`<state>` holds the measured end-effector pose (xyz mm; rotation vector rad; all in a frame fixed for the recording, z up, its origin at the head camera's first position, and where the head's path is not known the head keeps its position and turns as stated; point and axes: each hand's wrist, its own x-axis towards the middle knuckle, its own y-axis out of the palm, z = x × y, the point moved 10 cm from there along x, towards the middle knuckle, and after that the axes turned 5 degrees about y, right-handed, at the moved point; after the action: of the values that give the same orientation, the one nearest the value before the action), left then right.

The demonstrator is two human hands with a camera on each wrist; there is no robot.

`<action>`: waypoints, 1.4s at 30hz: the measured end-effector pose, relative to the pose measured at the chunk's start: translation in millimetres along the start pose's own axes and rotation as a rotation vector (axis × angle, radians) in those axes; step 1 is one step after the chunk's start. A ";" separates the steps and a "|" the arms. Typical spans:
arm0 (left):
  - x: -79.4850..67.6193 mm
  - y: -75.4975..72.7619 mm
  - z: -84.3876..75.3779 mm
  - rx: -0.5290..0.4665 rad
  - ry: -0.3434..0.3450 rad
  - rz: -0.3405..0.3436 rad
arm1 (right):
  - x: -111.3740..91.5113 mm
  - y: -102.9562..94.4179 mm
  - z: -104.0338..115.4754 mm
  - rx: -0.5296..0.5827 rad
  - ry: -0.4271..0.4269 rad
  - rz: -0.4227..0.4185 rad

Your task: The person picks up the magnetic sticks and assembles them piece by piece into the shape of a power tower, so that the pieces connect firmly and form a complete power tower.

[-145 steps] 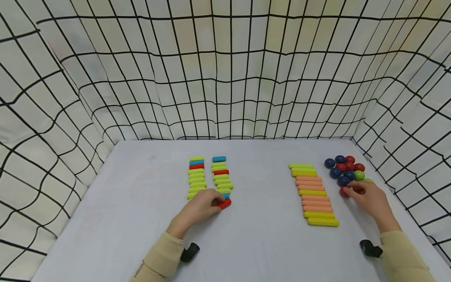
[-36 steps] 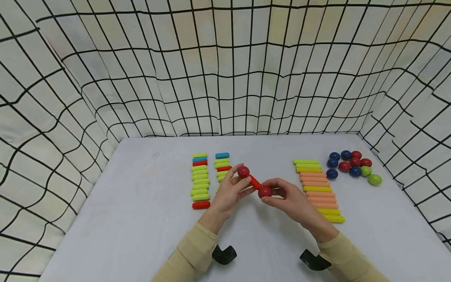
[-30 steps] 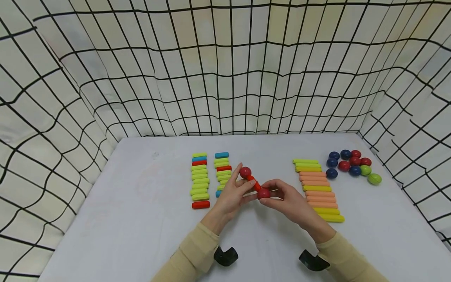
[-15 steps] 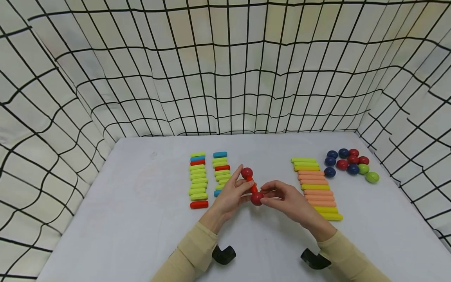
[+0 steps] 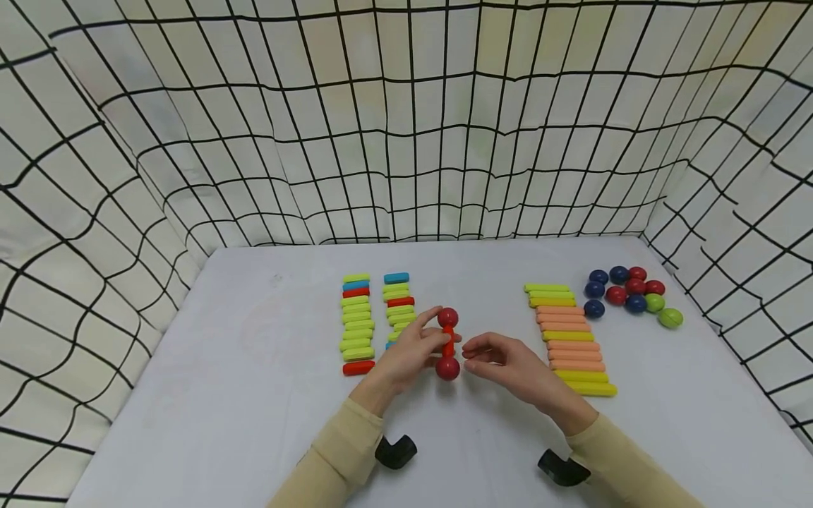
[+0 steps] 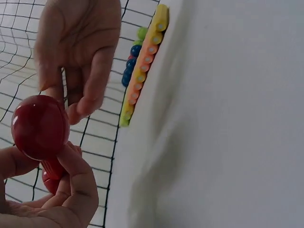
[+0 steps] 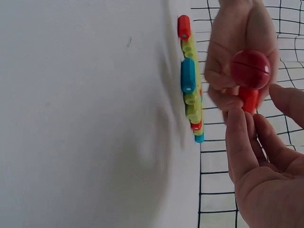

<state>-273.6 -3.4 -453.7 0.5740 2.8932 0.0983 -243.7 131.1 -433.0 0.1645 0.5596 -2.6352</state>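
Note:
My left hand pinches a short red rod between thumb and fingers, held above the table. A dark red ball caps its far end and a second red ball its near end, so the piece looks like a dumbbell, pointing away from me. In the left wrist view the near ball hides much of the rod. My right hand is just right of the near ball, fingers loosely bent and holding nothing. The right wrist view shows a gap between its thumb and the ball.
Two columns of short rods in lime, blue and red lie left of centre. A column of longer yellow, lime and orange rods lies right. Beyond it are several blue, red and green balls. Black-gridded white walls enclose the white table.
The left hand took a red rod from the table, the right a red ball. The rod, later with balls at both ends, turned from slanted to straight ahead. The right hand has let go.

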 end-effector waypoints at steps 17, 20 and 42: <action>-7.8 -85.6 -26.6 0.144 -0.005 -0.121 | 68.6 44.8 13.7 -0.308 -0.069 -0.041; -6.9 -83.2 -25.0 0.130 0.002 -0.106 | 77.9 52.5 19.8 -0.388 -0.106 -0.046; -12.1 -72.3 -25.5 0.115 0.002 -0.039 | 72.2 82.1 32.7 -0.506 -0.257 0.148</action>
<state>-294.6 -75.5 -434.0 0.5363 2.9252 -0.0731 -272.9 21.7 -447.4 -0.2728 1.0487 -2.2418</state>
